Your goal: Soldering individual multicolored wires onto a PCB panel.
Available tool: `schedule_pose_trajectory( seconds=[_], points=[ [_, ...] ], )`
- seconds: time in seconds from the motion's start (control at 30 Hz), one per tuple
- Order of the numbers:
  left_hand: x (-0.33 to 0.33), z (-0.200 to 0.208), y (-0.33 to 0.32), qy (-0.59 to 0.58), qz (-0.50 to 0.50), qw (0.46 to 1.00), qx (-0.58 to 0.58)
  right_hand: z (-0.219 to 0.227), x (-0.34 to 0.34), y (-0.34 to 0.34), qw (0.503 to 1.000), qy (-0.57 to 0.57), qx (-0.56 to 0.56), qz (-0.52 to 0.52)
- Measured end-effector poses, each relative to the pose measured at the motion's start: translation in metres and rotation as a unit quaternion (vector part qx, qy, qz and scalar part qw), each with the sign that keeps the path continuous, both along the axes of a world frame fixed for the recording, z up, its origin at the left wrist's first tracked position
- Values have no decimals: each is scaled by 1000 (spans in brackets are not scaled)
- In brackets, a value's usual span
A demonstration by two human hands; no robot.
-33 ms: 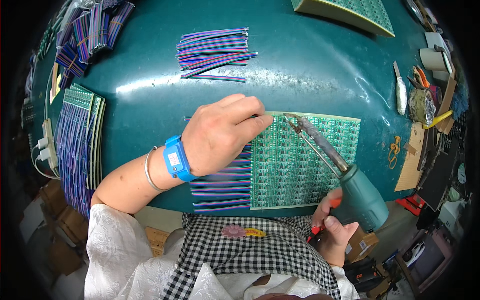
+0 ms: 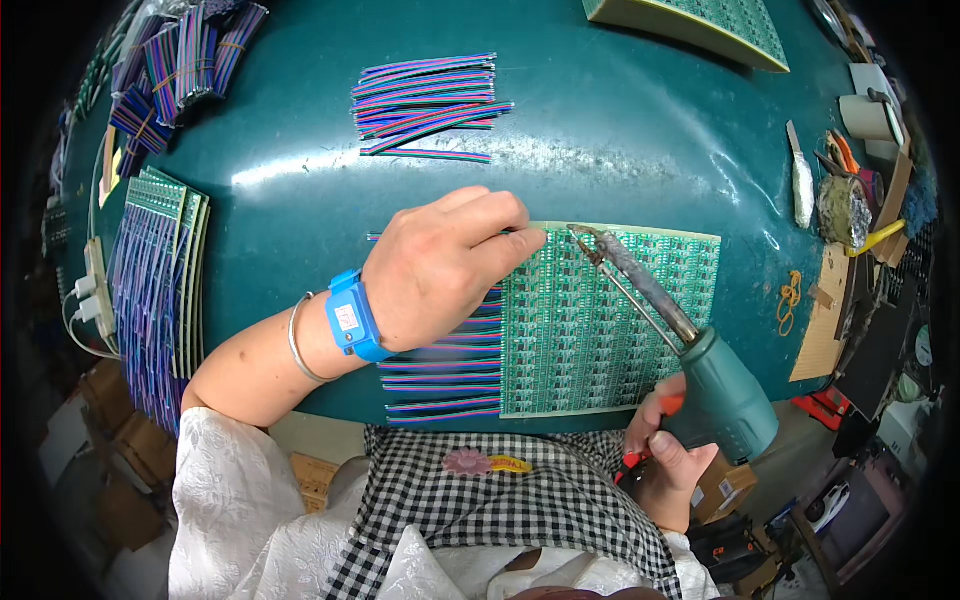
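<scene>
My left hand [image 2: 445, 260], with a blue band at its wrist, lies over the upper left part of a green circuit board panel [image 2: 610, 320]. Its thumb and forefinger pinch at the panel's top left edge. A flat multicoloured ribbon cable [image 2: 374, 237] pokes out behind that hand, level with the fingertips; the pinched part is hidden. Several more ribbon cables [image 2: 440, 377] run left from the panel's left edge. My right hand [image 2: 665, 450] grips a green soldering gun [image 2: 725, 400] by its handle. The gun's tip hovers at or just above the panel's top edge, near my left fingertips; contact cannot be told.
Loose ribbon cables [image 2: 430, 105] lie beyond my left hand. Finished-looking panels with cables [image 2: 160, 270] are stacked at left, below bundled cables [image 2: 195, 55]. Another panel stack [image 2: 700, 30] stands far right. A knife [image 2: 800, 180], rubber bands [image 2: 789, 305] and cardboard [image 2: 820, 315] sit at right.
</scene>
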State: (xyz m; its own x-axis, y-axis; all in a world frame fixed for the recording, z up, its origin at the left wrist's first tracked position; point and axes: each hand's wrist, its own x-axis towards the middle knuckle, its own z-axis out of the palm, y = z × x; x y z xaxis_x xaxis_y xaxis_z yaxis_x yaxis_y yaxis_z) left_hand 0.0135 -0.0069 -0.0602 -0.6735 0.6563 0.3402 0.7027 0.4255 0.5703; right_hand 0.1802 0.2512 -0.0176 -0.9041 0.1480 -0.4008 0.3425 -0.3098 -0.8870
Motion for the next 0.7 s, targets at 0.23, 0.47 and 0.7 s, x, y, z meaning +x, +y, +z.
schedule_pose_trajectory(
  seconds=[0.23, 0.47, 0.7],
  points=[
    [0, 0, 1, -2, -2, 1000, 5, -4, 5, 1, 999, -11, 28, 22],
    [0, 0, 1, 4, -4, 1000, 15, -9, 7, 6, 998, 7, 39, 41],
    [0, 0, 1, 8, -2, 1000, 18, 1, 0, 1, 1000, -2, 15, 13]
  ],
)
